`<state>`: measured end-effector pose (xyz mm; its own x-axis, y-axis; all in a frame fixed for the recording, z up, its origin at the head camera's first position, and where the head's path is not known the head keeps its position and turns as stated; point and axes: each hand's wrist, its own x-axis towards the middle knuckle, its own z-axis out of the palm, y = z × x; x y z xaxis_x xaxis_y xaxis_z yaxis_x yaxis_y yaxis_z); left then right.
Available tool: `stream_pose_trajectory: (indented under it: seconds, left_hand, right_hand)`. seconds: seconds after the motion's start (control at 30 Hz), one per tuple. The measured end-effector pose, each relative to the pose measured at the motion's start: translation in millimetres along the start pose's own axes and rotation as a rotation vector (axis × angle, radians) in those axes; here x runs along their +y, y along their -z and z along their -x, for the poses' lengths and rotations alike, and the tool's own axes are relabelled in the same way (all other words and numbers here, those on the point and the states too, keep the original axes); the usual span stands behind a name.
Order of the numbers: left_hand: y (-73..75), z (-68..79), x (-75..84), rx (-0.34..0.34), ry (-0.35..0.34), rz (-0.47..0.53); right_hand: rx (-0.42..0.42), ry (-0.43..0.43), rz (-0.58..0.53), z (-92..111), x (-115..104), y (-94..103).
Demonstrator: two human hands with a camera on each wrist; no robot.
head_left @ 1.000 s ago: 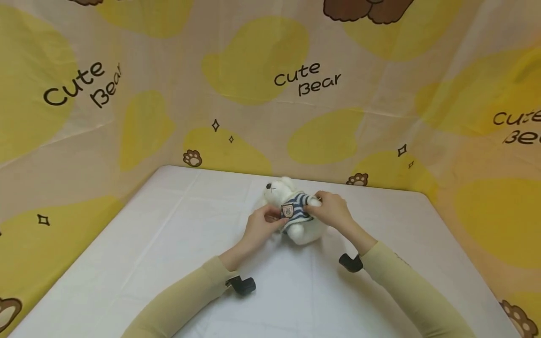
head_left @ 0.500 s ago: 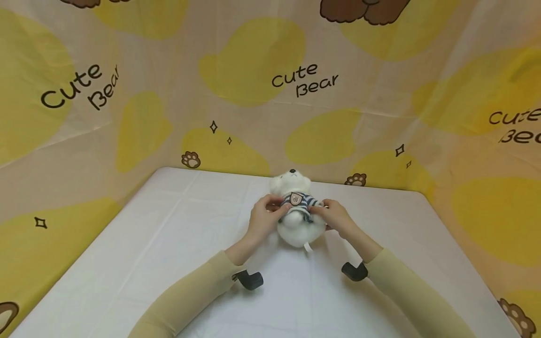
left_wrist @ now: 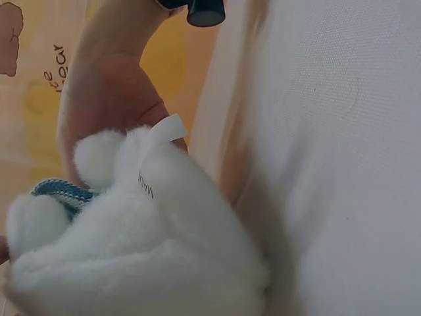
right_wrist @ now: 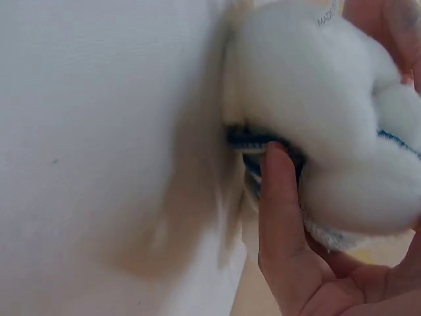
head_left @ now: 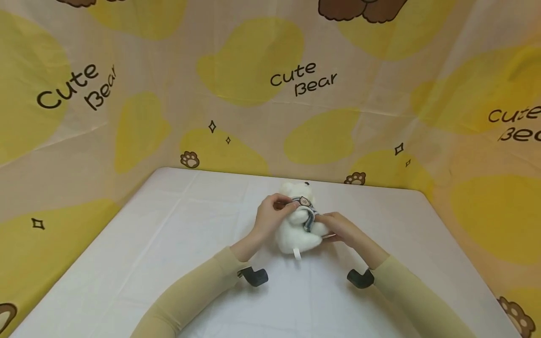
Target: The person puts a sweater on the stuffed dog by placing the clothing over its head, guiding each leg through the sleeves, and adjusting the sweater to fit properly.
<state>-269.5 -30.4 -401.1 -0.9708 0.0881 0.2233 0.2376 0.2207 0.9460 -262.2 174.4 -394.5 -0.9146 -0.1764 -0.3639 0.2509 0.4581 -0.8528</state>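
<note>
A white plush bear [head_left: 291,237] in a blue-and-white striped sweater [head_left: 310,218] leans back on the table, its nose tipped up and to the right. My left hand [head_left: 269,218] grips its upper body, thumb beside the shield-shaped badge [head_left: 304,201]. My right hand [head_left: 343,231] holds the opposite side low down. In the right wrist view, one finger [right_wrist: 279,197] presses at the blue sweater hem [right_wrist: 250,139] by the bear's back. The left wrist view is filled by the furry bottom [left_wrist: 145,250] with its white tag [left_wrist: 163,135]; most of my left hand is out of that frame.
A white-covered table [head_left: 203,225] carries the bear near its far edge. Behind it hangs a yellow-and-beige cloth [head_left: 236,56] printed with "Cute Bear". Black wrist-worn devices [head_left: 256,277] jut inward below both sleeves.
The bear has turned from head-left, through facing up, to nose-right, its bottom tag coming into view. Both hands have shifted with it, the right one lower along its side.
</note>
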Motion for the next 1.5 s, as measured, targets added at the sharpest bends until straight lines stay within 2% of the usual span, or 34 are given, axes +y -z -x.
stream_pose_trajectory:
  seconds: [0.13,0.23,0.47,0.63,0.8,0.87,0.93,1.0,1.07,1.13,1.2,1.33,1.43,1.5]
  left_hand:
    - [-4.0,2.0,2.5,-0.02,-0.021,-0.019]
    - [-8.4,3.6,3.7,-0.04,-0.066,-0.034]
    - [-17.8,11.8,2.3,-0.102,-0.155,-0.073]
    - [-21.2,19.5,3.6,-0.169,-0.211,-0.055]
    - [-22.7,23.3,4.4,-0.174,-0.248,-0.052]
    - [-21.5,23.9,4.0,-0.166,-0.26,-0.04]
    - [-19.0,23.4,2.8,-0.142,-0.283,-0.024]
    - [-15.5,21.6,1.2,-0.098,-0.314,-0.009]
    - [-11.3,19.0,-0.7,-0.05,-0.346,-0.017]
    - [-7.7,16.5,-2.8,-0.019,-0.355,-0.046]
    - [-4.9,15.2,-4.9,-0.033,-0.339,-0.1]
    - [-3.3,14.9,-9.2,-0.12,-0.275,-0.169]
    - [-4.8,14.4,-11.3,-0.15,-0.268,-0.19]
    - [-6.5,13.6,-12.4,-0.147,-0.29,-0.202]
  right_hand:
    - [-0.051,0.008,0.078,3.7,4.1,4.3]
    - [-0.082,0.013,0.126,5.4,8.1,7.4]
    - [-0.029,-0.015,0.187,3.9,24.2,9.6]
    - [-0.009,0.017,0.214,3.2,36.1,10.9]
    - [-0.018,0.049,0.228,8.5,35.0,26.5]
    - [0.036,0.077,0.232,11.3,29.4,33.8]
    - [0.131,0.137,0.238,14.3,21.4,39.1]
    - [0.232,0.223,0.237,17.2,12.7,41.7]
    - [0.287,0.327,0.242,20.5,4.6,42.5]
    - [0.273,0.406,0.285,24.2,-1.9,41.5]
    - [0.212,0.436,0.317,27.2,-4.6,39.3]
    - [0.117,0.405,0.334,29.2,-2.4,33.7]
    - [0.133,0.393,0.309,27.6,1.3,30.9]
    - [0.149,0.392,0.298,26.8,3.1,29.7]
